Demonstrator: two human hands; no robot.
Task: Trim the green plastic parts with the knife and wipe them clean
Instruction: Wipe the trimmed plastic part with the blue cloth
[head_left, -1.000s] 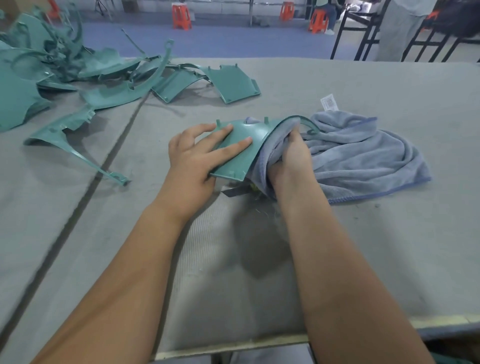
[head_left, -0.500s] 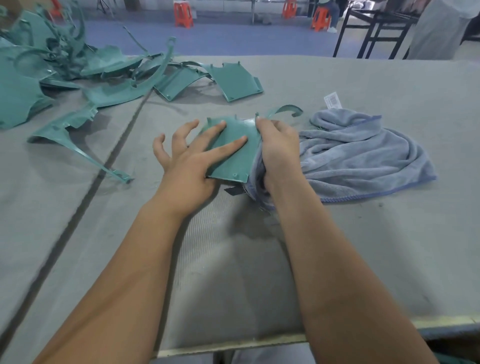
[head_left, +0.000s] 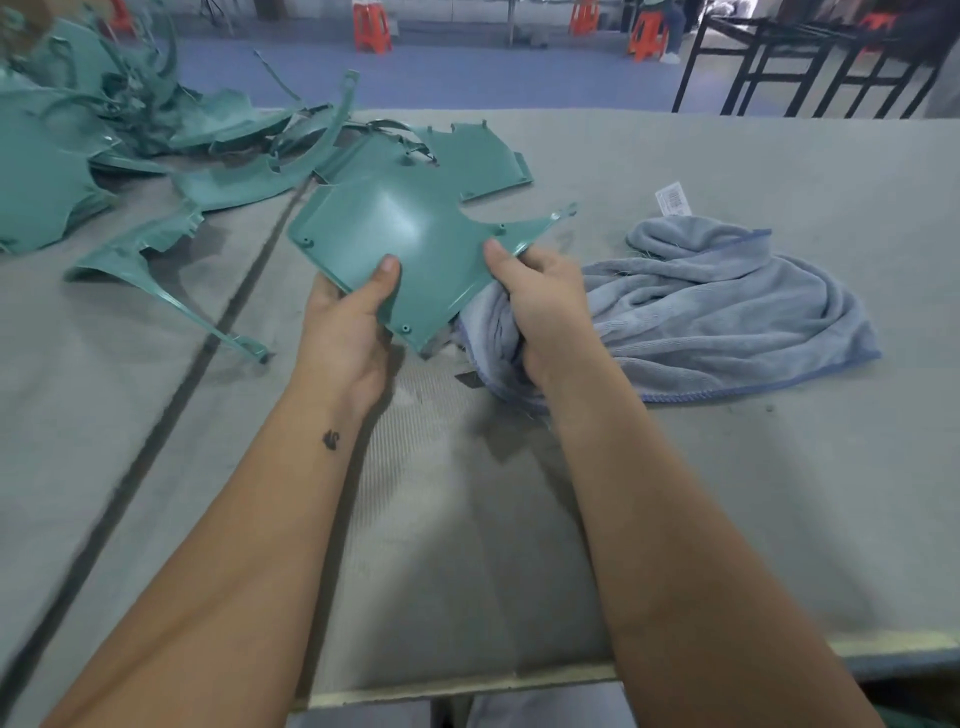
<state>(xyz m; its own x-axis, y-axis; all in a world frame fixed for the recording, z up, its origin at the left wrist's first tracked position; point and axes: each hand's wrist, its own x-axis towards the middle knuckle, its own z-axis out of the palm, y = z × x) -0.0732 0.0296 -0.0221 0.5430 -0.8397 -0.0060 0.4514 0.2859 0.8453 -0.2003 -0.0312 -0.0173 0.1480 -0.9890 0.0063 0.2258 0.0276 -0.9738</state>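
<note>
A green plastic panel (head_left: 415, 234) is lifted off the table, its smooth face turned up toward me. My left hand (head_left: 348, 322) grips its near left edge, thumb on top. My right hand (head_left: 545, 306) pinches the panel's right edge with the thumb on top while its fingers also bunch a corner of the grey-blue cloth (head_left: 727, 306) beneath. The rest of the cloth lies crumpled on the table to the right. A dark object (head_left: 470, 378), perhaps the knife, pokes out under the cloth; I cannot tell for sure.
A heap of other green plastic parts (head_left: 130, 135) covers the far left of the grey felt table (head_left: 779, 493). A thin curved green piece (head_left: 171, 301) lies left of my hands. Black frames (head_left: 805, 62) and orange stools (head_left: 371, 26) stand beyond the table.
The panel was pressed flat under my left palm while my right hand wiped it with the cloth. Now both hands have flipped it and lifted it, smooth side up.
</note>
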